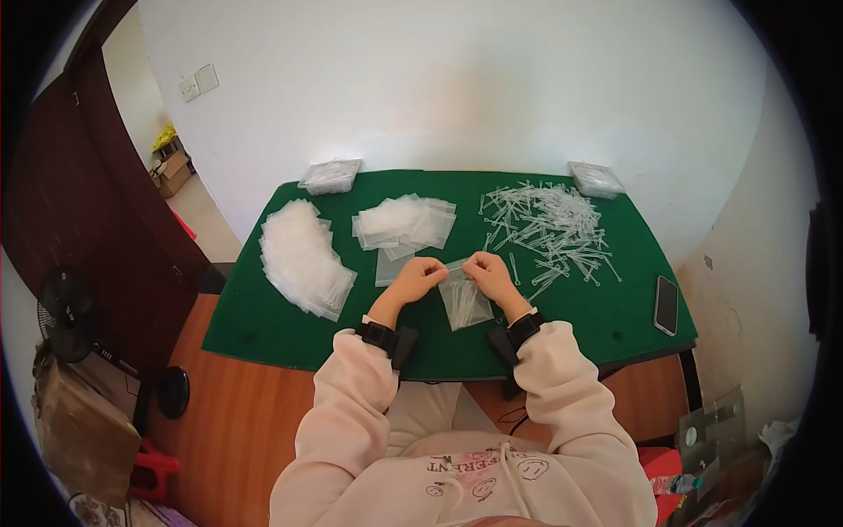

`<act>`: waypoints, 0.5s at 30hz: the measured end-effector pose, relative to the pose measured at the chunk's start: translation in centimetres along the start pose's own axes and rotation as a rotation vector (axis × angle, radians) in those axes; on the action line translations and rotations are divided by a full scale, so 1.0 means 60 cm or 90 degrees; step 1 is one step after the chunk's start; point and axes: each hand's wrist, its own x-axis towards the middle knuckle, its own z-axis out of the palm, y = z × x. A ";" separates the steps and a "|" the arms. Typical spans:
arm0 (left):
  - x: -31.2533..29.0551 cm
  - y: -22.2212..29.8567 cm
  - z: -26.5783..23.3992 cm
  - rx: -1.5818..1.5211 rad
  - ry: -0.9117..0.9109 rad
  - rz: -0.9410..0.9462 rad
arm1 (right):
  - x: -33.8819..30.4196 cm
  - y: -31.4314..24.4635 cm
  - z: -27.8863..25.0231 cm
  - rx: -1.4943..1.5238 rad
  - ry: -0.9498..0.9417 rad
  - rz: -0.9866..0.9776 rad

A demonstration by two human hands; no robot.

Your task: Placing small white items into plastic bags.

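A small clear zip bag (479, 310) hangs between my hands near the front middle of the green table. Several thin clear plastic sticks (457, 300) lie inside it. My left hand (420, 276) pinches the bag's top edge at its left corner. The fingers of my right hand (490, 273) are closed on the same edge, farther right. Beyond my right hand spreads a loose pile of clear plastic sticks with looped ends (553, 224). Behind my left hand lies a heap of flat, clear bags (406, 220), and a fanned stack of bags (299, 259) is at the left.
Filled clear packs stand at the back edge, one on the left (331, 176) and one on the right (596, 179). A phone (666, 306) lies near the right edge of the green table (237, 307). A black fan (66, 312) stands on the left, beyond the table.
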 end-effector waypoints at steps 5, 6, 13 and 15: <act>-0.004 0.003 0.000 0.009 0.048 0.009 | 0.000 -0.002 0.000 -0.026 0.019 -0.010; -0.007 0.007 0.000 0.033 0.055 0.017 | 0.000 -0.001 -0.001 -0.022 0.027 0.009; -0.052 0.047 -0.021 0.034 0.051 0.024 | 0.006 0.011 -0.019 0.032 0.084 0.031; -0.097 0.050 -0.042 -0.017 0.085 0.013 | 0.004 0.008 -0.028 0.099 0.143 0.081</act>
